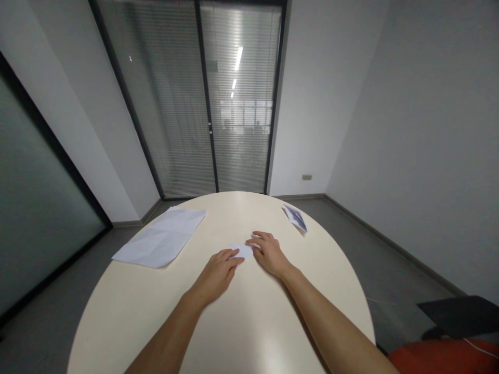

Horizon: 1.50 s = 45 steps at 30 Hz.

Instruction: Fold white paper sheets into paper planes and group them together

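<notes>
A small piece of white paper [244, 251] lies flat near the middle of the pale round table [249, 322]. My left hand [219, 272] rests at its left side, fingertips on the paper's edge and fingers stretched out. On the opposite side my right hand [268, 253] touches the paper's right edge, its fingers spread and lightly bent. Neither hand lifts the paper. Part of it is hidden under my fingers, so I cannot tell whether it is folded.
A large creased white sheet [163, 236] lies at the table's left edge. Near the far right edge is a folded printed paper [295, 217]. At lower right stand a dark flat object [462, 316] and a red seat [444, 358]. A glass partition [241, 145] with blinds closes the back.
</notes>
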Available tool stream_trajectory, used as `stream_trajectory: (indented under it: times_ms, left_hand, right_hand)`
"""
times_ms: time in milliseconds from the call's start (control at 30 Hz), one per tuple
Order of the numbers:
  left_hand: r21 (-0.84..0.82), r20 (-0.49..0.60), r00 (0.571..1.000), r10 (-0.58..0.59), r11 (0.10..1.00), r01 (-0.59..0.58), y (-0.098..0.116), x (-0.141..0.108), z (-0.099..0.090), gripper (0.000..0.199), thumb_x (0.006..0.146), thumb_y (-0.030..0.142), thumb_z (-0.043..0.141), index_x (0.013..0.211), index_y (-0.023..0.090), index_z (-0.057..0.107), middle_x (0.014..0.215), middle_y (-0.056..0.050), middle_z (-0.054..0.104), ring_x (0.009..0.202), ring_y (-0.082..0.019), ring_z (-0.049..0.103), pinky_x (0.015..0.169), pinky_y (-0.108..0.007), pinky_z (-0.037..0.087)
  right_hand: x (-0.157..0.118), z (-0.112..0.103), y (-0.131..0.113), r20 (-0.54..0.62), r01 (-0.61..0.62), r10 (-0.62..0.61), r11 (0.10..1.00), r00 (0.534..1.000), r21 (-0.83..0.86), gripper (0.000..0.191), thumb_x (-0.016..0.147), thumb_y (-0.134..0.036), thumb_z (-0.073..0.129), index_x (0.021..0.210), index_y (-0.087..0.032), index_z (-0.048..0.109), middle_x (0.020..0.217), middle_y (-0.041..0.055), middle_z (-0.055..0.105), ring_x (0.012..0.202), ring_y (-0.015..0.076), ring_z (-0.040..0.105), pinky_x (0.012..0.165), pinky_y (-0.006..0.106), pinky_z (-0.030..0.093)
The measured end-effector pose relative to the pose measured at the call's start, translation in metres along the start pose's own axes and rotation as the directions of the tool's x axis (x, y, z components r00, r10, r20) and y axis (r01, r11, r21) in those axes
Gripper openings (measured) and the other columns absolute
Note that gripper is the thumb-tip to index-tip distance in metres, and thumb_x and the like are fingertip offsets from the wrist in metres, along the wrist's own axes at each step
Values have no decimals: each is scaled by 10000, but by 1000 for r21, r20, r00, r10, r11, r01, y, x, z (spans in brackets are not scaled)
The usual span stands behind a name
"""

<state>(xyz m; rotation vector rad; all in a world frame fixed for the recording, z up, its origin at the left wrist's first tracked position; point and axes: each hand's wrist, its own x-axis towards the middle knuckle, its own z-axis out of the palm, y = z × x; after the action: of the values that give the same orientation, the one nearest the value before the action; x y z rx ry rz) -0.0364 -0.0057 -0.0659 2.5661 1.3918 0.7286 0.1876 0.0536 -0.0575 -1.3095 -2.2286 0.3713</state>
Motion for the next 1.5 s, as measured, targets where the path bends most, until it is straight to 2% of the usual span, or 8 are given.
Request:
stream_trajectory:
  times_ms: [167,267,467,700,833,967,1167,1500]
  left_hand:
    - [-16,4,1000,14,1000,-14,-4,-1,3,459,909,25,471,1262,258,652,1435,-55,604,1361,-231,517,1157,-487,405]
    - [-29,8,1000,14,999,-13,-7,-1,5,478,894,-3,448,1252,251,639,1449,-46,594,1378,-236,498,1169,-507,387]
    - [-122,-17,1000,16,992,-18,-4,2,2,492,867,-45,426,1187,249,658,1365,-43,643,1290,-215,539,1117,-431,454]
    - [-178,-20,998,62,982,-64,-3,1,1,489,893,-27,419,1218,254,653,1294,-51,672,1283,-195,552,1120,-416,456]
    - [-166,-19,998,59,984,-62,-3,1,2,466,896,-20,427,1196,247,663,1330,-45,664,1292,-200,549,1124,-420,453]
    - [-147,-20,998,54,988,-56,0,2,1,478,908,5,460,1277,248,642,1324,-45,669,1264,-206,566,1120,-425,452]
    - [-106,-35,999,40,993,-44,5,5,-3,466,921,39,500,1295,266,658,1263,-50,702,1176,-214,616,1059,-415,487]
    - [-32,-40,999,2,999,-3,6,4,-5,484,916,31,515,1298,286,667,1239,-49,714,1141,-221,628,1020,-398,493]
  right_hand:
    - [-3,0,-4,25,49,-49,999,998,16,289,917,-239,602,1160,-311,740,1412,90,575,1329,294,446,1059,525,364]
    - [-3,0,-3,46,76,-78,997,996,29,313,897,-254,623,1188,-301,730,1419,94,574,1332,297,438,1078,529,350]
    - [-4,2,-4,92,127,-131,991,987,49,367,884,-243,606,1228,-308,712,1442,71,568,1388,310,389,1130,549,310]
    - [-3,6,0,97,138,-139,990,985,19,407,891,-220,561,1268,-291,696,1442,77,573,1418,310,376,1152,563,307]
    - [-3,8,3,110,160,-158,987,981,-5,421,917,-235,535,1312,-289,673,1449,81,568,1417,307,379,1161,557,304]
    - [-2,9,4,119,174,-170,985,978,-21,427,947,-246,502,1346,-266,653,1451,93,570,1413,296,393,1177,540,294]
    - [-2,5,0,107,184,-180,983,978,-26,404,940,-242,517,1310,-249,679,1434,98,588,1421,287,396,1186,534,295]
    - [-3,0,-3,143,204,-201,979,969,-10,463,919,-384,604,1358,-242,640,1439,100,584,1410,332,400,1176,537,304]
